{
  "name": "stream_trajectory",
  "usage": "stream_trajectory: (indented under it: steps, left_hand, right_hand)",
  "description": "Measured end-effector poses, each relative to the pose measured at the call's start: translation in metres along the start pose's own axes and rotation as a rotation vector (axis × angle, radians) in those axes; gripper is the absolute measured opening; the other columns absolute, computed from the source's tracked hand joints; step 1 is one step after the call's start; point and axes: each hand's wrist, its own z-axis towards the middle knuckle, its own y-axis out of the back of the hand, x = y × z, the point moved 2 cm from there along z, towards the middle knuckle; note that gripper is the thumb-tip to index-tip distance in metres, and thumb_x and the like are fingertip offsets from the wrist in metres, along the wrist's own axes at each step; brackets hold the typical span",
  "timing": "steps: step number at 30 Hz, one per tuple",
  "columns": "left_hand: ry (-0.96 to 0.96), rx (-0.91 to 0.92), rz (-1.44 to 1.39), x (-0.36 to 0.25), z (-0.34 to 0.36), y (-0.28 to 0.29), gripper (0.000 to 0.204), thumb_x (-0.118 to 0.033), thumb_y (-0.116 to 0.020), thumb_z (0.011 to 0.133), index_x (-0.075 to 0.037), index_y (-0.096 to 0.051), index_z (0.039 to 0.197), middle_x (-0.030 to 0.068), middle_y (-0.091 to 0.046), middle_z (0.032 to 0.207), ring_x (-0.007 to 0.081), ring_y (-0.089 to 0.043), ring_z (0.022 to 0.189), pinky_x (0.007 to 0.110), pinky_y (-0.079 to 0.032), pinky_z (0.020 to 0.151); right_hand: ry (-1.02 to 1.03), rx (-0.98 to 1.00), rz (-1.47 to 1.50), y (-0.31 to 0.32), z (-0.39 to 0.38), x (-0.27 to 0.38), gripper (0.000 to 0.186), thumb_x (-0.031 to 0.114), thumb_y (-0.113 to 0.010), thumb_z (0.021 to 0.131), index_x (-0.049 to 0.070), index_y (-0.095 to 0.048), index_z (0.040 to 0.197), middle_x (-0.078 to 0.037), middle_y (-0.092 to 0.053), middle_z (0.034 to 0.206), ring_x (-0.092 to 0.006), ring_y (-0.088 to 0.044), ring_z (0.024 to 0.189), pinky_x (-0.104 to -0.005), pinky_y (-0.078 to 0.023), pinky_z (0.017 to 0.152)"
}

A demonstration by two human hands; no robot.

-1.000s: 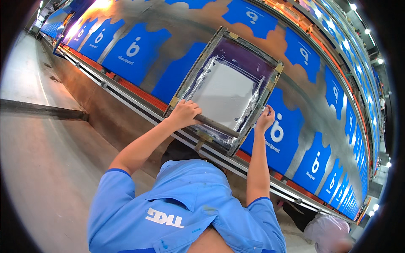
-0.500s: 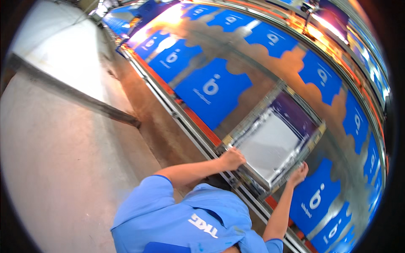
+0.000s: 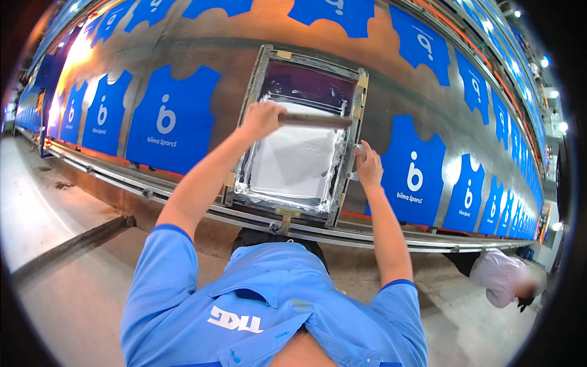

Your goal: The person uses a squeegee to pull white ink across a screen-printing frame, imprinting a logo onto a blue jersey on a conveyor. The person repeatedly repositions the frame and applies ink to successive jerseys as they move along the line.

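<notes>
A screen-printing frame with taped edges lies across the printing table in front of me. White ink covers much of its mesh, with a dark purple band showing at the far end. My left hand is closed round the left end of a squeegee, a brown bar that spans the screen crosswise beyond the middle. At the frame's right side, my right hand is closed on its edge, beside a small pale fitting that I cannot make out.
Blue sleeveless shirt pieces with white printed marks lie in rows on the long table. A metal rail runs along its near edge. Bright orange light glows at far left. Another person is at the lower right, beside the table.
My view has turned, and the frame now lies nearly straight ahead. My left hand has gone from the frame's near left corner to the squeegee. My right hand has moved farther up the right side.
</notes>
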Motion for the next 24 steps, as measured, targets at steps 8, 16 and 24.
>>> stream_trajectory:
  steps: [8, 16, 24]
  left_hand:
    - [-0.276, 0.384, -0.116, -0.180, 0.324, -0.148, 0.043, -0.029, -0.084, 0.071, -0.022, -0.078, 0.113, 0.0104, -0.076, 0.102, 0.0319, -0.071, 0.101, 0.046, -0.055, 0.088]
    - [-0.269, 0.369, -0.114, -0.186, 0.375, -0.150, 0.043, -0.030, -0.084, 0.070, -0.023, -0.078, 0.112, 0.0081, -0.077, 0.100, 0.0302, -0.072, 0.098, 0.044, -0.056, 0.087]
    - [-0.298, 0.202, -0.104, -0.178, 0.325, -0.129, 0.032, -0.026, -0.082, 0.073, -0.023, -0.080, 0.104, 0.0095, -0.076, 0.092, 0.0312, -0.073, 0.092, 0.044, -0.057, 0.083]
  right_hand:
    - [0.268, -0.174, -0.386, 0.136, 0.208, -0.145, 0.059, 0.040, -0.086, 0.072, 0.017, -0.071, 0.125, -0.003, -0.066, 0.122, -0.0246, -0.056, 0.117, -0.0446, -0.041, 0.095]
    - [0.027, 0.224, -0.513, 0.112, 0.297, -0.151, 0.043, 0.045, -0.088, 0.070, 0.021, -0.078, 0.104, -0.004, -0.076, 0.093, -0.0250, -0.069, 0.098, -0.0429, -0.042, 0.088]
    - [0.006, 0.181, -0.402, 0.113, 0.256, -0.127, 0.040, 0.043, -0.087, 0.072, 0.012, -0.079, 0.095, -0.012, -0.074, 0.088, -0.0325, -0.070, 0.092, -0.0438, -0.055, 0.081]
